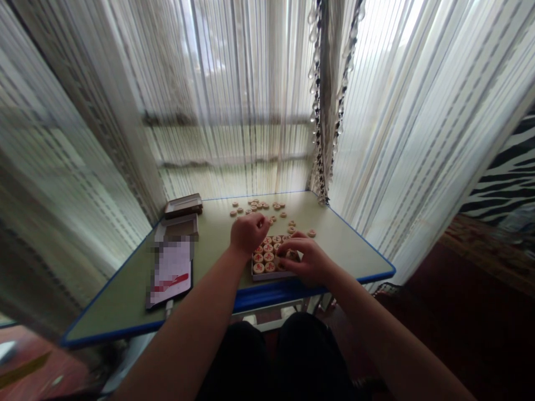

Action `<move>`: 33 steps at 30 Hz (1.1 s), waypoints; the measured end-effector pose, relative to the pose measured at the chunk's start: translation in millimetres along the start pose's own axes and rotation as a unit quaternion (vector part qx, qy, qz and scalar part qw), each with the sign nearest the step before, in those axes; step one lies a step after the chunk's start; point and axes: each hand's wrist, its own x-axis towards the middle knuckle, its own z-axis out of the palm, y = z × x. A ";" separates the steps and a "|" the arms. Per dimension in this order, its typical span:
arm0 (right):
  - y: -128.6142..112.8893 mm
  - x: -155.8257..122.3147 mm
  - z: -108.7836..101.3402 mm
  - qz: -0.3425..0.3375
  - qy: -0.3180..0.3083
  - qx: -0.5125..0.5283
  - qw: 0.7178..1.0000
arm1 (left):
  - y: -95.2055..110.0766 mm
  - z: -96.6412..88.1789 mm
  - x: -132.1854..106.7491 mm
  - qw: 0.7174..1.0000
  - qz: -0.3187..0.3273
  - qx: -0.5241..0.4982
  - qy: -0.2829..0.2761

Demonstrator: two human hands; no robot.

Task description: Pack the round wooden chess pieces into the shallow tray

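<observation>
A small tray (256,274) near the table's front edge holds rows of round wooden game discs with red marks (263,258). My left hand (249,233) hovers over the tray's far side, fingers curled as if pinching a disc; what it holds is hidden. Over the tray's right part rests my right hand (307,259), its fingers closed round a disc (291,254). More loose discs (257,207) lie scattered on the table beyond the tray, with one (311,233) to the right.
The pale green table (355,250) has a blue edge. Two brown box parts (183,205) sit at the back left, and a dark-bordered sheet (171,275) lies at the left front. Sheer curtains (251,100) hang round the table. My dark-clothed knees (292,351) are under its front edge.
</observation>
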 end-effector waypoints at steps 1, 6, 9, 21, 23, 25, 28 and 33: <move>0.1 -0.1 -0.7 -0.001 -0.006 0.008 1.000 | 0.0 -0.5 0.0 1.000 0.001 0.000 0.005; 0.2 -0.2 -0.7 0.012 -0.004 0.008 1.000 | -0.5 -2.8 -0.1 0.999 -0.011 -0.007 0.030; 1.1 0.9 0.3 0.018 0.003 -0.004 1.000 | -0.3 -2.6 0.2 0.999 -0.010 -0.011 0.033; 5.8 5.0 3.0 0.004 -0.026 -0.004 1.000 | -0.3 -2.2 0.7 0.999 0.006 -0.011 0.051; 6.2 4.7 3.2 0.004 -0.029 0.000 1.000 | 0.3 -2.2 0.7 0.999 0.007 -0.007 0.052; 6.5 4.3 3.3 0.002 -0.033 0.001 0.999 | 0.7 -2.4 0.8 0.999 0.009 -0.006 0.053; 6.9 4.1 3.3 0.000 -0.032 -0.002 0.999 | 0.8 -2.9 0.7 0.998 0.010 -0.007 0.059; 7.9 5.2 3.8 -0.002 -0.031 -0.009 0.999 | -0.1 -3.4 0.4 0.997 0.010 -0.012 0.070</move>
